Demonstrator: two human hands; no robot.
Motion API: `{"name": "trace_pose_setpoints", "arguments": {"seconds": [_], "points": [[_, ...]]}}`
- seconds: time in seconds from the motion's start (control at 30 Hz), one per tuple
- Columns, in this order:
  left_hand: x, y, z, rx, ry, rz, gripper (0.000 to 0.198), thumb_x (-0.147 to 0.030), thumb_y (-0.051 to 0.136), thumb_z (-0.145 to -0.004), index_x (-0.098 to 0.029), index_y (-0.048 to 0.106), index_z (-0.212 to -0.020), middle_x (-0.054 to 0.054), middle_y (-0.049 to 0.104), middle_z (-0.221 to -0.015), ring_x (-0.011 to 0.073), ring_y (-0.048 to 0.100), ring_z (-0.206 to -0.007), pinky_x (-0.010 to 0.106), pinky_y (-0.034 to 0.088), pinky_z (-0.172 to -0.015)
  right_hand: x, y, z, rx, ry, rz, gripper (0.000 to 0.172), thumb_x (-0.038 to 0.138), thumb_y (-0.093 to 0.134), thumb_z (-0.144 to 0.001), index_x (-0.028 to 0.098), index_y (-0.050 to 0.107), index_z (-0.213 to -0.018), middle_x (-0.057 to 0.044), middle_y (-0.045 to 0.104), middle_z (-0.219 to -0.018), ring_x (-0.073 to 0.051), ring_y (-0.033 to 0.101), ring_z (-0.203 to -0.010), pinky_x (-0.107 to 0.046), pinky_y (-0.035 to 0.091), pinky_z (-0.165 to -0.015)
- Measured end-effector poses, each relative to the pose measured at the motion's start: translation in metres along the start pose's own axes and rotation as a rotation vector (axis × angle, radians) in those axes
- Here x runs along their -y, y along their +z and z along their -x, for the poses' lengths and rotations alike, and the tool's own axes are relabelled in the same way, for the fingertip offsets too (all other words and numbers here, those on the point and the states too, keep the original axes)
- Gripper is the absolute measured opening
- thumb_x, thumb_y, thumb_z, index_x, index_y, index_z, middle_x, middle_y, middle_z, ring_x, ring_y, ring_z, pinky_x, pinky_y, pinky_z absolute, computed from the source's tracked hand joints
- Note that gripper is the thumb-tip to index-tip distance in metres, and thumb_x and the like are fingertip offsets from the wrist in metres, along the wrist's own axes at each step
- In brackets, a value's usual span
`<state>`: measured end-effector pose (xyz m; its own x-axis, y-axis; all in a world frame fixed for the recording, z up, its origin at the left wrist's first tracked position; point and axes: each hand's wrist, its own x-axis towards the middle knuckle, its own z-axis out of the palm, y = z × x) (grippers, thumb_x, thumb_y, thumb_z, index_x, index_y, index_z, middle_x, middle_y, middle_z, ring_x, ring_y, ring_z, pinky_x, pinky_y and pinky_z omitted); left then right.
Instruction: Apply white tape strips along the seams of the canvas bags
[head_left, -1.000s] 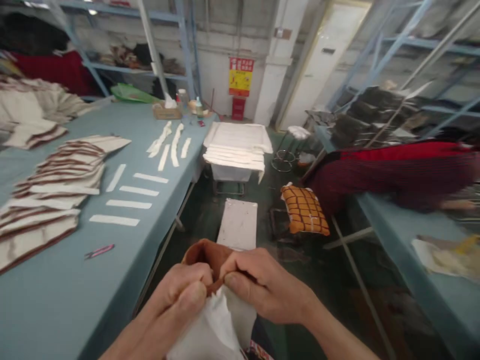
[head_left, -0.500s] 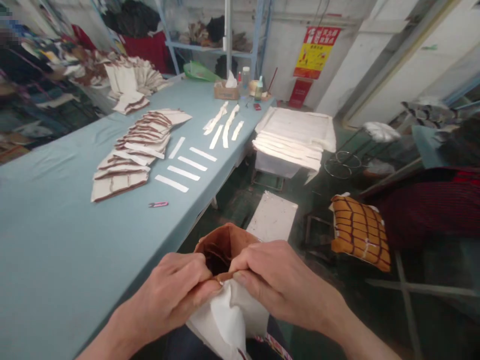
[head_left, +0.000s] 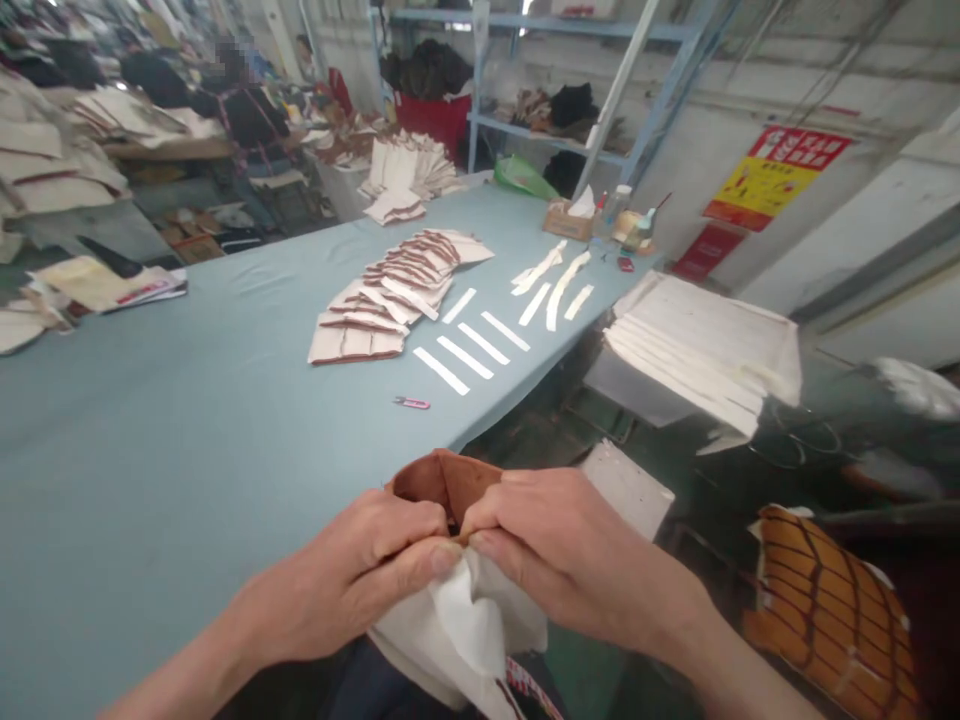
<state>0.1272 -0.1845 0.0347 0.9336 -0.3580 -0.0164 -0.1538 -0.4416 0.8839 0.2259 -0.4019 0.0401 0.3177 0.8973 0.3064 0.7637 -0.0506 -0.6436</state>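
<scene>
Both hands pinch the near rim of a cloth piece (head_left: 517, 600), cream outside with a brown opening that gapes away from me. My left hand (head_left: 382, 560) grips the rim with thumb and curled fingers. Close beside it, my right hand (head_left: 555, 550) pinches the same edge, thumb on the cream side. A white strip (head_left: 472, 620) hangs down the front of the cloth beneath the fingertips. The edge between the thumbs is largely hidden. Beyond the hands, pink thread snips (head_left: 412, 402) lie on the blue table (head_left: 247, 430).
Several white strips (head_left: 465, 350) and a fanned stack of cream-and-brown pieces (head_left: 360, 340) lie on the table. A tissue box (head_left: 568, 220) and bottles stand at its far end. To the right are folded white cloth (head_left: 705, 330) and an orange checked cushion (head_left: 832, 610). People sit far left.
My view has swung left, so the table and its contents appear further right. The hands have drawn closer together on the rim, still gripping it.
</scene>
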Motion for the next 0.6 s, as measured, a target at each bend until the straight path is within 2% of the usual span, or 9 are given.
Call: {"name": "trace_pose_setpoints", "arguments": {"seconds": [0.1, 0.2, 0.3, 0.37, 0.43, 0.47, 0.53, 0.57, 0.6], "points": [[0.008, -0.025, 0.018, -0.053, -0.010, -0.037, 0.040, -0.029, 0.046, -0.109, -0.021, 0.041, -0.070, -0.006, 0.040, -0.063, 0.0106, 0.040, -0.057, 0.026, 0.029, -0.057, -0.004, 0.011, -0.039, 0.052, -0.074, -0.028, 0.028, 0.021, 0.049, -0.113, 0.019, 0.069, -0.093, -0.003, 0.079, -0.088, -0.016, 0.070, -0.081, -0.028, 0.047, -0.080], [0.017, -0.047, 0.036, -0.130, -0.052, -0.012, 0.041, -0.029, 0.047, -0.107, -0.021, 0.037, -0.068, -0.007, 0.034, -0.061, 0.0092, 0.033, -0.055, 0.026, 0.025, -0.054, -0.005, 0.023, -0.077, 0.079, -0.145, -0.061, 0.025, 0.018, 0.050, -0.111, 0.019, 0.069, -0.093, -0.002, 0.079, -0.089, -0.017, 0.071, -0.083, -0.029, 0.048, -0.082], [0.026, -0.058, 0.054, -0.233, -0.092, 0.074, 0.040, -0.030, 0.054, -0.104, -0.020, 0.040, -0.068, -0.007, 0.037, -0.062, 0.0088, 0.034, -0.056, 0.025, 0.026, -0.055, -0.001, 0.034, -0.112, 0.143, -0.187, -0.063, 0.025, 0.016, 0.050, -0.110, 0.021, 0.066, -0.092, -0.001, 0.077, -0.086, -0.017, 0.070, -0.082, -0.030, 0.049, -0.080], [0.033, -0.056, 0.063, -0.301, -0.077, 0.146, 0.038, -0.023, 0.055, -0.098, -0.020, 0.036, -0.065, -0.007, 0.036, -0.061, 0.0081, 0.033, -0.055, 0.024, 0.026, -0.054, 0.001, 0.040, -0.132, 0.193, -0.244, -0.054, 0.025, 0.015, 0.050, -0.110, 0.023, 0.063, -0.090, -0.001, 0.074, -0.082, -0.018, 0.069, -0.078, -0.031, 0.049, -0.076], [0.042, -0.046, 0.068, -0.457, -0.065, 0.172, 0.036, -0.009, 0.057, -0.079, -0.021, 0.028, -0.060, -0.009, 0.025, -0.055, 0.0059, 0.024, -0.049, 0.025, 0.017, -0.048, -0.006, 0.048, -0.148, 0.255, -0.346, -0.103, 0.023, 0.013, 0.052, -0.108, 0.025, 0.063, -0.091, 0.000, 0.073, -0.080, -0.018, 0.068, -0.076, -0.029, 0.051, -0.075], [0.047, -0.039, 0.069, -0.542, -0.051, 0.163, 0.036, -0.007, 0.057, -0.073, -0.022, 0.027, -0.057, -0.009, 0.023, -0.054, 0.0049, 0.022, -0.047, 0.025, 0.015, -0.046, -0.013, 0.052, -0.154, 0.292, -0.402, -0.152, 0.022, 0.012, 0.053, -0.107, 0.026, 0.063, -0.093, 0.001, 0.073, -0.079, -0.017, 0.069, -0.075, -0.028, 0.052, -0.075], [0.055, -0.025, 0.069, -0.654, -0.061, 0.136, 0.039, -0.006, 0.058, -0.071, -0.021, 0.027, -0.054, -0.009, 0.022, -0.053, 0.0042, 0.024, -0.046, 0.024, 0.014, -0.045, -0.038, 0.064, -0.164, 0.374, -0.497, -0.256, 0.018, 0.015, 0.055, -0.107, 0.028, 0.064, -0.098, 0.001, 0.074, -0.082, -0.016, 0.071, -0.077, -0.026, 0.055, -0.079], [0.059, -0.019, 0.068, -0.714, -0.071, 0.134, 0.039, -0.006, 0.058, -0.073, -0.021, 0.028, -0.054, -0.009, 0.023, -0.053, 0.0041, 0.025, -0.046, 0.024, 0.015, -0.046, -0.055, 0.072, -0.167, 0.303, -0.514, -0.304, 0.014, 0.020, 0.058, -0.106, 0.028, 0.065, -0.098, 0.000, 0.075, -0.084, -0.017, 0.072, -0.078, -0.026, 0.056, -0.079], [0.061, -0.012, 0.068, -0.763, -0.095, 0.141, 0.039, -0.007, 0.058, -0.074, -0.021, 0.028, -0.054, -0.009, 0.023, -0.054, 0.0043, 0.025, -0.046, 0.024, 0.016, -0.046, -0.074, 0.079, -0.170, 0.248, -0.482, -0.279, 0.004, 0.028, 0.063, -0.105, 0.029, 0.067, -0.104, -0.003, 0.078, -0.096, -0.019, 0.075, -0.088, -0.026, 0.058, -0.083]]}}
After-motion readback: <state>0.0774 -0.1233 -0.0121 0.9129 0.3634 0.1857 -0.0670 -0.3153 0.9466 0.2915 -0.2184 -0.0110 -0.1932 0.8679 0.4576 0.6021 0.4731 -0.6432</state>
